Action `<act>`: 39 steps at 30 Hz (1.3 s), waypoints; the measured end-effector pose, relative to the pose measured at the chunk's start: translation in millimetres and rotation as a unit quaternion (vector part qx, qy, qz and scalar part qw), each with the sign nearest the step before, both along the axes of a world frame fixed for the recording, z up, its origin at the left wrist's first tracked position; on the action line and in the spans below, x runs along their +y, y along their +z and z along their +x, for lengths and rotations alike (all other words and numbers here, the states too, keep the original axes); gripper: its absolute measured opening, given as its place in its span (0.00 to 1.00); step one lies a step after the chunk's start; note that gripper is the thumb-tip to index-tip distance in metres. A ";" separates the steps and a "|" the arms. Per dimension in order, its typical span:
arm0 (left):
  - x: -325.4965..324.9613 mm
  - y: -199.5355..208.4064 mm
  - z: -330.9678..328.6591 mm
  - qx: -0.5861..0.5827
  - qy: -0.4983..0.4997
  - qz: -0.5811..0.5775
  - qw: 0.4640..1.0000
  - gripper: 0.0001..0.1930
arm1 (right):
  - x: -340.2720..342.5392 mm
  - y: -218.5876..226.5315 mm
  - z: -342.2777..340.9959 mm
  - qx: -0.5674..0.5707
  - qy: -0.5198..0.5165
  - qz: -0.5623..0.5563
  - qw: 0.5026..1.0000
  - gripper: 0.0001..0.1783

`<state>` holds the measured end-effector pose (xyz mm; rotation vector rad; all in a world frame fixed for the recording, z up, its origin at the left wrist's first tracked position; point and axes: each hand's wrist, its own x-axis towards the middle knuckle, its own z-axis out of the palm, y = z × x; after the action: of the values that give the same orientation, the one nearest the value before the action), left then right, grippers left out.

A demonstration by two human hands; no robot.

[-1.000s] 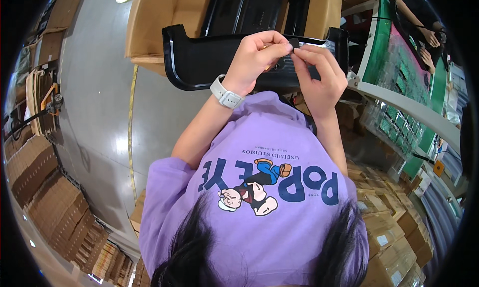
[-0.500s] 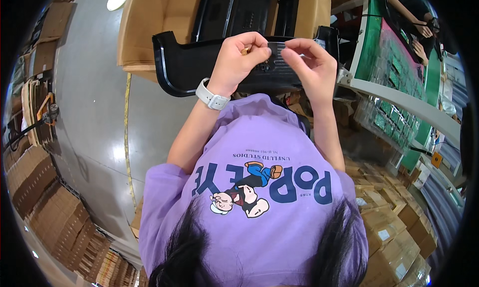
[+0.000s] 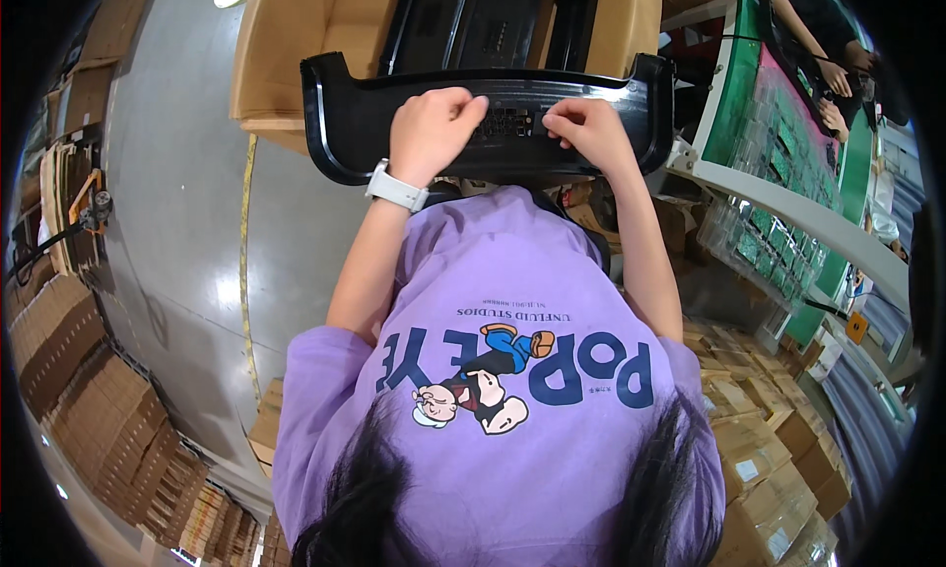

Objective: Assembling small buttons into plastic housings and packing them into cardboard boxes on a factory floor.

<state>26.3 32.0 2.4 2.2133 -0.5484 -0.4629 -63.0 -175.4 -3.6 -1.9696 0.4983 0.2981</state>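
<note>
A person in a purple shirt point(image 3: 503, 262), a pale watch point(image 3: 396, 186) on the left wrist, works over a black panel point(image 3: 360, 133) that lies crosswise just beyond the body, its two ends turned up toward the far side. The hands are apart, one on each side of a group of small openings point(image 3: 503, 124) near the panel's middle. The left hand point(image 3: 431, 135), over the panel's left part, has its fingers curled in and its thumb pointing right toward the openings; whether anything sits inside it cannot be told. The right hand point(image 3: 589, 133), just right of the openings, brings thumb and forefinger close together above the panel; whether they hold something, or touch the surface, is too small to tell. On the far side, an open carton point(image 3: 281, 50) holds more black parts point(image 3: 434, 25). To the right, clear trays point(image 3: 788, 124) with green boards rest on a green-topped counter point(image 3: 734, 89), where a co-worker point(image 3: 800, 25) in dark clothing reaches in from the far right. Taped boxes point(image 3: 754, 454) are piled at near right. To the left, a yellow line point(image 3: 245, 242) crosses the grey floor point(image 3: 187, 163), and flattened cardboard point(image 3: 84, 390) stands in long stacks.
</note>
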 end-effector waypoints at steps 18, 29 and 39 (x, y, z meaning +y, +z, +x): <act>36.6 -57.2 0.3 0.230 0.070 -0.065 0.968 0.13 | -2.7 -22.1 6.1 0.058 0.042 -0.002 0.997 0.07; 34.4 -53.5 1.5 0.238 0.069 -0.059 0.967 0.13 | 5.1 -19.0 6.3 0.061 0.046 -0.054 0.996 0.07; 35.3 -56.8 2.1 0.251 0.075 -0.075 0.962 0.12 | 8.9 -19.3 6.0 0.037 0.049 -0.111 0.992 0.07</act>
<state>28.4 67.3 -54.4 1.8764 -0.1372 -0.8396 -57.0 -166.5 -22.9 -2.2101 0.5011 0.3936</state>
